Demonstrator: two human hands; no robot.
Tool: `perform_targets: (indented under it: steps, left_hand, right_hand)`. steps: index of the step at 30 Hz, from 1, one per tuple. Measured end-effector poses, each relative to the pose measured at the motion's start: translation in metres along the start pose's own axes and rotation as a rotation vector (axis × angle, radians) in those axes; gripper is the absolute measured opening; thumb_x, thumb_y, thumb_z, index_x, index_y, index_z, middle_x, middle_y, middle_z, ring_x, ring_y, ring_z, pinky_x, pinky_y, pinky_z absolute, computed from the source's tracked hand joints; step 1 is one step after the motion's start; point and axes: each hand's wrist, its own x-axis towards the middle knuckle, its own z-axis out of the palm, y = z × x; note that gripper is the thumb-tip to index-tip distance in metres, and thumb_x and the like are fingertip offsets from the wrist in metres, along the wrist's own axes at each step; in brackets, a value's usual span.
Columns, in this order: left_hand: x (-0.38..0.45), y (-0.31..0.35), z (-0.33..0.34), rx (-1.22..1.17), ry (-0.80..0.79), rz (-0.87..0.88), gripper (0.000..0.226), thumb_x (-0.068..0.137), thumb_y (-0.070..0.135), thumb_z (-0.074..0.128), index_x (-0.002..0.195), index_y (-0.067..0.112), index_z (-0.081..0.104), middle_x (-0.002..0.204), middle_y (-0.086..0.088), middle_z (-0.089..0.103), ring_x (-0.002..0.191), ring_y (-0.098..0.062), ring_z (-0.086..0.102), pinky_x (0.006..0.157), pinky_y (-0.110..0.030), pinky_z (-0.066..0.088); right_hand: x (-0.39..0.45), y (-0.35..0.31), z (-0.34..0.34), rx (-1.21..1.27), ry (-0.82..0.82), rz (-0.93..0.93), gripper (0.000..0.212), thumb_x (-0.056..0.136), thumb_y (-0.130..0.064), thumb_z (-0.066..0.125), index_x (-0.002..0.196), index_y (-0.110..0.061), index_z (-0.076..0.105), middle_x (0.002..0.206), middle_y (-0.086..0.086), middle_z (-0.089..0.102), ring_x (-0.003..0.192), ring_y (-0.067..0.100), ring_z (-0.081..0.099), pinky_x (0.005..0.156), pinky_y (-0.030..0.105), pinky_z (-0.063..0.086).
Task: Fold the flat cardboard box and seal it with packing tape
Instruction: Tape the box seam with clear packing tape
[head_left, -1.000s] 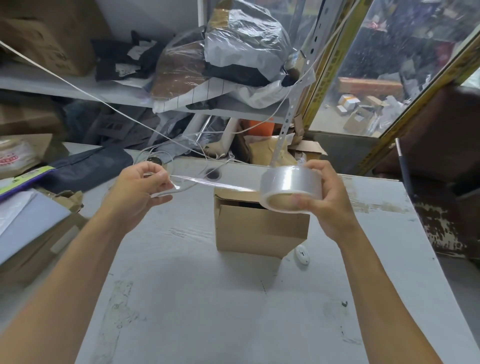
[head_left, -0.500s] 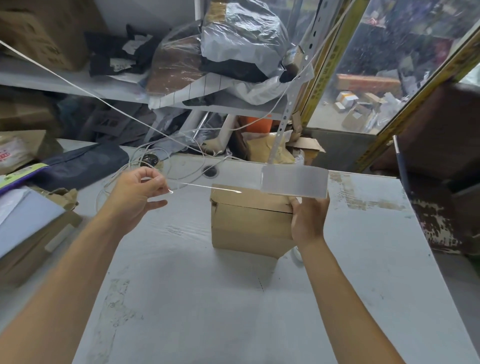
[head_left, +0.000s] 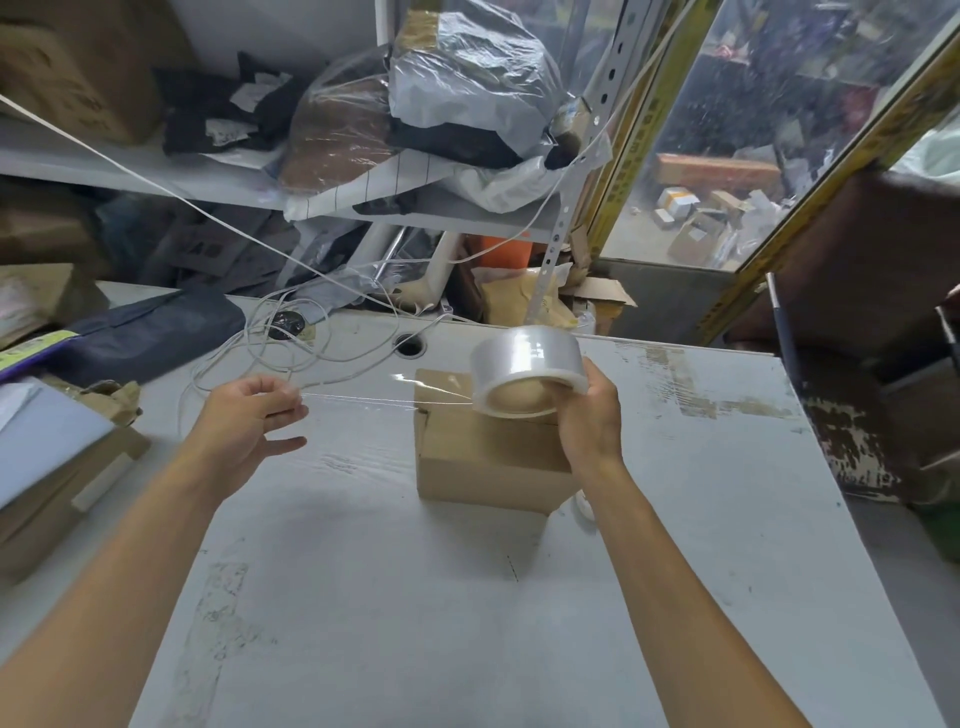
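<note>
The grey tabletop (head_left: 395, 597) carries a folded cardboard box (head_left: 488, 462) near the middle, closer to its far edge. Above the box, the right hand (head_left: 589, 421) grasps the roll of clear tape (head_left: 524, 371), with the fingers curled around its right side. A pulled strip of tape (head_left: 374, 397) runs from the roll to the left hand (head_left: 249, 421), which pinches its end left of the box, above the tabletop. A white cable (head_left: 291, 358) lies near the far left edge.

Box (head_left: 488, 457) mid-tabletop (head_left: 363, 597), toward the far edge. Tape roll (head_left: 527, 371) above its right end — strip (head_left: 374, 399) running left past the box. Cable coil (head_left: 291, 345) near far-left corner; shelf (head_left: 156, 176) behind the tabletop.
</note>
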Motion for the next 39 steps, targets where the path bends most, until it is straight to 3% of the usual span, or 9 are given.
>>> perform_targets:
  steps: [4, 8, 14, 18, 24, 28, 30, 34, 39]
  left_hand:
    - [0.0, 0.001, 0.001, -0.025, -0.019, 0.017, 0.02, 0.098, 0.001, 0.054, 0.081, 0.011, 0.058, 0.083, -0.008, 0.06, 0.082, -0.021, 0.061, 0.095, -0.062, 0.05]
    - [0.001, 0.004, 0.009, -0.097, -0.076, 0.028, 0.022, 0.098, 0.0, 0.054, 0.079, 0.011, 0.058, 0.076, -0.006, 0.061, 0.079, -0.02, 0.06, 0.09, -0.059, 0.052]
    - [0.013, -0.02, 0.024, -0.266, -0.161, -0.134, 0.023, 0.097, 0.003, 0.046, 0.075, 0.009, 0.051, 0.066, -0.008, 0.05, 0.068, -0.02, 0.057, 0.091, -0.057, 0.054]
    - [0.019, -0.038, 0.044, -0.339, -0.176, -0.232, 0.021, 0.097, 0.001, 0.047, 0.077, 0.007, 0.05, 0.061, -0.009, 0.052, 0.07, -0.023, 0.059, 0.09, -0.055, 0.054]
    - [0.027, -0.044, 0.071, -0.486, -0.261, -0.264, 0.018, 0.098, 0.001, 0.046, 0.082, 0.009, 0.049, 0.063, -0.008, 0.053, 0.094, -0.031, 0.065, 0.088, -0.059, 0.055]
    - [0.031, -0.051, 0.072, -0.537, -0.291, -0.302, 0.017, 0.098, 0.003, 0.049, 0.083, 0.01, 0.051, 0.068, -0.008, 0.055, 0.098, -0.031, 0.066, 0.076, -0.059, 0.059]
    - [0.033, -0.054, 0.071, -0.542, -0.3, -0.306, 0.017, 0.098, 0.003, 0.05, 0.082, 0.01, 0.052, 0.069, -0.008, 0.055, 0.098, -0.03, 0.066, 0.073, -0.06, 0.059]
    - [0.032, -0.055, 0.07, -0.534, -0.306, -0.309, 0.017, 0.097, 0.004, 0.05, 0.082, 0.011, 0.051, 0.068, -0.007, 0.054, 0.094, -0.028, 0.064, 0.07, -0.059, 0.06]
    - [0.031, -0.051, 0.067, -0.568, -0.336, -0.28, 0.019, 0.098, 0.005, 0.047, 0.081, 0.013, 0.048, 0.066, -0.004, 0.052, 0.087, -0.024, 0.063, 0.072, -0.066, 0.057]
  right_hand:
    - [0.002, -0.012, -0.006, 0.096, -0.06, 0.022, 0.023, 0.08, -0.036, 0.057, 0.099, -0.029, 0.067, 0.095, -0.005, 0.07, 0.092, 0.012, 0.065, 0.075, 0.026, 0.05]
    - [0.006, -0.016, -0.013, 0.205, -0.022, 0.009, 0.017, 0.089, -0.03, 0.059, 0.104, -0.025, 0.067, 0.098, 0.0, 0.069, 0.09, 0.011, 0.065, 0.064, 0.014, 0.05]
    - [0.008, 0.004, -0.004, 0.163, 0.166, 0.062, 0.015, 0.08, -0.027, 0.051, 0.088, -0.024, 0.063, 0.087, -0.003, 0.066, 0.083, 0.017, 0.06, 0.075, 0.037, 0.048]
    - [0.017, 0.011, -0.008, 0.292, 0.197, 0.117, 0.014, 0.087, -0.015, 0.057, 0.096, -0.021, 0.066, 0.094, 0.002, 0.068, 0.09, 0.023, 0.062, 0.089, 0.049, 0.052]
    - [0.018, 0.011, -0.015, 0.594, 0.18, 0.143, 0.048, 0.073, -0.019, 0.065, 0.12, -0.012, 0.063, 0.105, 0.008, 0.068, 0.093, 0.019, 0.065, 0.08, 0.033, 0.054]
    - [0.018, 0.015, -0.012, 0.509, 0.193, 0.124, 0.035, 0.071, -0.024, 0.062, 0.106, -0.017, 0.065, 0.104, 0.01, 0.068, 0.094, 0.023, 0.063, 0.08, 0.036, 0.052]
    - [0.018, 0.016, -0.012, 0.483, 0.189, 0.122, 0.034, 0.068, -0.027, 0.067, 0.1, -0.017, 0.064, 0.097, 0.008, 0.066, 0.088, 0.021, 0.062, 0.077, 0.037, 0.049]
    - [0.018, 0.017, -0.015, 0.438, 0.167, 0.132, 0.059, 0.051, -0.045, 0.075, 0.101, -0.017, 0.063, 0.097, 0.008, 0.064, 0.089, 0.022, 0.06, 0.077, 0.038, 0.049]
    - [0.016, 0.021, -0.024, 0.563, 0.025, 0.095, 0.086, 0.05, -0.037, 0.085, 0.122, -0.002, 0.054, 0.104, 0.012, 0.061, 0.094, 0.023, 0.061, 0.079, 0.038, 0.05]
